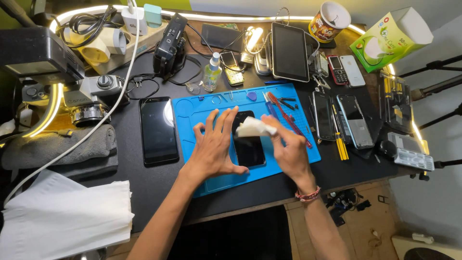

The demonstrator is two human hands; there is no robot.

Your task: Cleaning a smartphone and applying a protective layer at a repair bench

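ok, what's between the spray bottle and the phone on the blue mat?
Head view: only the blue mat's top tray strip, holding a blue pick, lies between the spray bottle and the phone.

Single head-worn view, looking steeply down and forward from above the near edge of the surface (144, 192). Blue mat (202, 115) sits centre frame, close, with both forearms entering from below it. Beyond the mat the surface's far edge shows; right of it, floor drops away.
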